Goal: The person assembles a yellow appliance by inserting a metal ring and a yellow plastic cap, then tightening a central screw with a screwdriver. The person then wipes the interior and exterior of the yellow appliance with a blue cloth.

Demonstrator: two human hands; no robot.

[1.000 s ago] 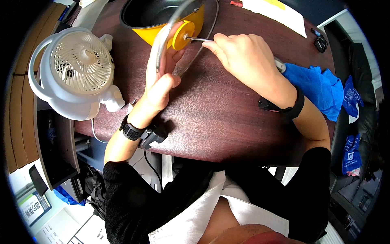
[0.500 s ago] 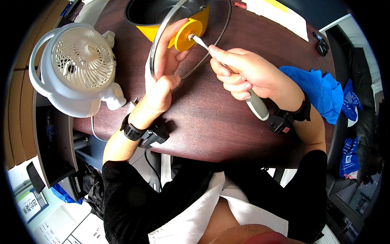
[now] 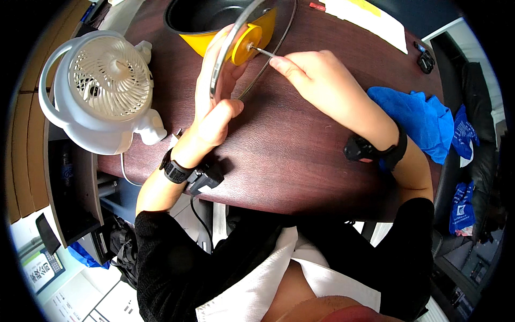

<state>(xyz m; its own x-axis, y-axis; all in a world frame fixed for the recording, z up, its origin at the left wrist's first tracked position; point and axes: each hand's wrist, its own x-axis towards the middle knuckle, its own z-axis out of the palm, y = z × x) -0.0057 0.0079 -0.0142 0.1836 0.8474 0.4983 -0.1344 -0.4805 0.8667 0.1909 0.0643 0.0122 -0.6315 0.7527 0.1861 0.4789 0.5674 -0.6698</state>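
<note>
My left hand (image 3: 213, 115) is closed around the edge of a glass pot lid (image 3: 217, 70) with a metal rim, which stands on edge in the air. Some of its fingers lie behind the yellow round knob (image 3: 241, 49) at the lid's middle. A screwdriver (image 3: 263, 52) is in the grip of my right hand (image 3: 316, 75), its thin shaft pointing left. The tip meets the small metal centre of the knob; its exact seating is too small to tell. The back of my right hand hides the screwdriver's handle. Behind the lid stands a yellow pot (image 3: 194, 45) with a dark inside.
A white fan (image 3: 110, 80) stands at the left of the brown table (image 3: 289, 161). On the right lies a blue cloth (image 3: 416, 115). Farther back are a white sheet (image 3: 370, 21), a small red item (image 3: 317, 6) and a small black object (image 3: 425, 60).
The lid has turned to a more edge-on angle. My right hand has rolled over, back now upward, hiding the screwdriver's handle. The tip stays at the knob.
</note>
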